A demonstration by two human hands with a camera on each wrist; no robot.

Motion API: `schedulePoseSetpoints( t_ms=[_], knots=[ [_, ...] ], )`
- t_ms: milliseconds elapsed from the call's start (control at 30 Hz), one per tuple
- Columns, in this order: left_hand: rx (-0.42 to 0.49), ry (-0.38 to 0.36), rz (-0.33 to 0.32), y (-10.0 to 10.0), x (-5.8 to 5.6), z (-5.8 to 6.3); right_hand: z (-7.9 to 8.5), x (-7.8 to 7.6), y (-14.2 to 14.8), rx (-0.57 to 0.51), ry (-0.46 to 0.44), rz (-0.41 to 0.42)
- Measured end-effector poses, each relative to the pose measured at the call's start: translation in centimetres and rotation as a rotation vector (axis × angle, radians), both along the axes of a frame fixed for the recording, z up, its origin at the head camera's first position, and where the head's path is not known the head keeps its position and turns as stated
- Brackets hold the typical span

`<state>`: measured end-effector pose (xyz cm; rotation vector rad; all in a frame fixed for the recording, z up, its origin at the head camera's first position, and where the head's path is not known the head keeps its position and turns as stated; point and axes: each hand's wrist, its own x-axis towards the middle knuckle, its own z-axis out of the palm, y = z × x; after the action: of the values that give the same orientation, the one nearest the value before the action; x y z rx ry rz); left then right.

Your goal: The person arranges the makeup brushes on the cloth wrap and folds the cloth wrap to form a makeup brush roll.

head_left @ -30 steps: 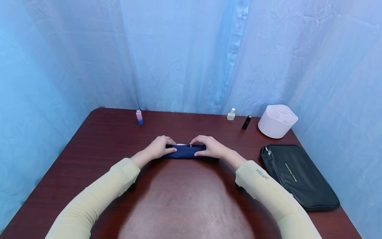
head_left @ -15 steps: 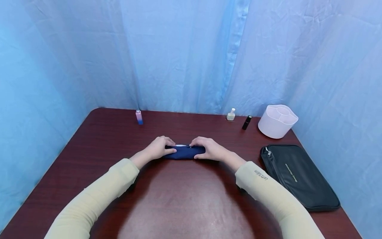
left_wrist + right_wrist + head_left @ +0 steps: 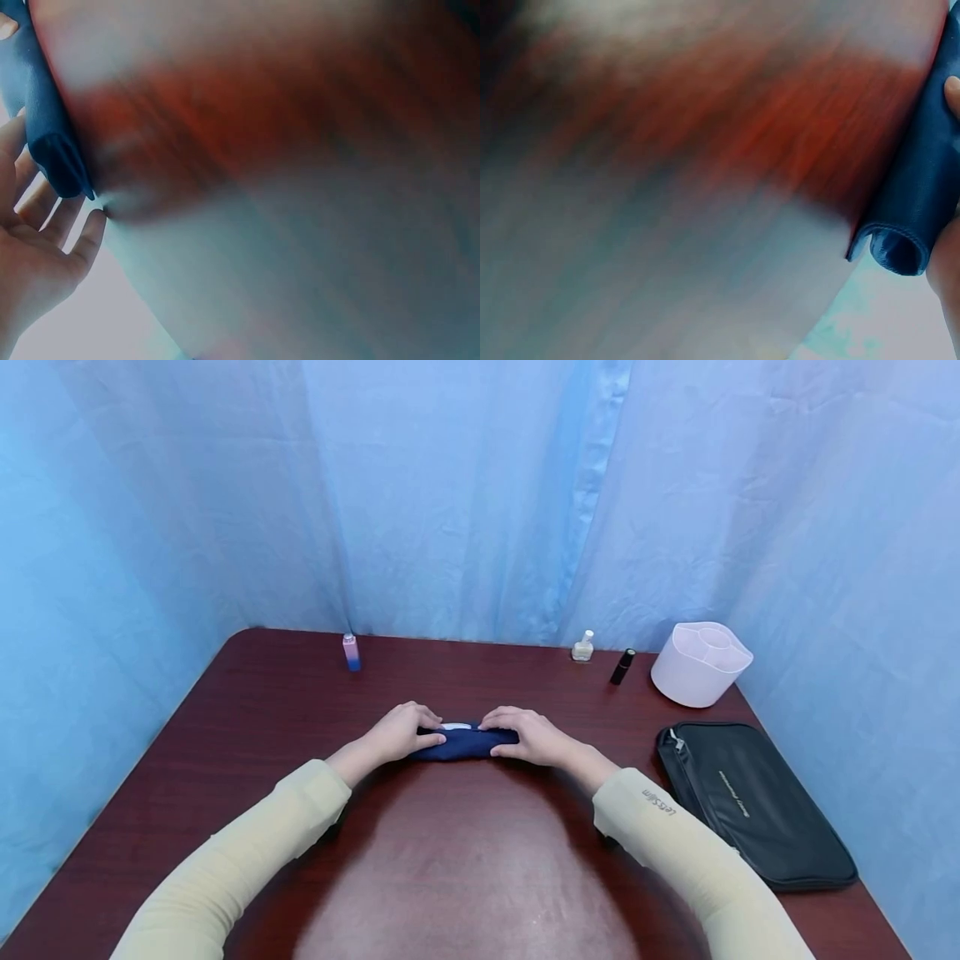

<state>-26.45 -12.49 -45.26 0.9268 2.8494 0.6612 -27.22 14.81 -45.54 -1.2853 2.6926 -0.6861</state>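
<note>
A dark blue rolled-up pouch (image 3: 468,745) with a leathery, stitched edge lies crosswise on the table, a white strip showing along its top. My left hand (image 3: 397,732) grips its left end, thumb on the near side and fingers over the top. At the other end, my right hand (image 3: 531,737) holds it in the same manner. The right wrist view shows the roll's (image 3: 919,180) spiral end, with a loose flap edge against the table. In the left wrist view, the folded end of the pouch (image 3: 49,112) overlaps the left hand's fingers.
Along the table's (image 3: 465,681) back edge stand a pink-and-blue bottle (image 3: 351,652), a clear nail polish bottle (image 3: 582,647) and a black tube (image 3: 622,667). A white divided organizer (image 3: 697,668) is at the back right. Nearer on the right lies a black zipped case (image 3: 757,806), partly behind the right sleeve.
Both hands keep their hold at the two ends. The rolled pouch and the right hand have shifted very slightly toward me. Everything else stays in place.
</note>
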Motion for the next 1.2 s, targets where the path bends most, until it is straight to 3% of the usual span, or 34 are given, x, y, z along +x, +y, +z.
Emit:
schedulePoseSetpoints(
  t_ms=[400,767,1200],
  knots=[
    [0.000,0.009,0.000,0.13,-0.17,-0.12,0.17,0.25,-0.52,0.056,-0.025,-0.016],
    [-0.009,0.032,-0.017,0.03,-0.09,0.13,0.73,0.39,-0.78,0.103,0.005,-0.007],
    [0.007,0.031,-0.041,0.05,-0.18,0.15,0.17,-0.51,-0.46,-0.027,-0.094,-0.018]
  ],
)
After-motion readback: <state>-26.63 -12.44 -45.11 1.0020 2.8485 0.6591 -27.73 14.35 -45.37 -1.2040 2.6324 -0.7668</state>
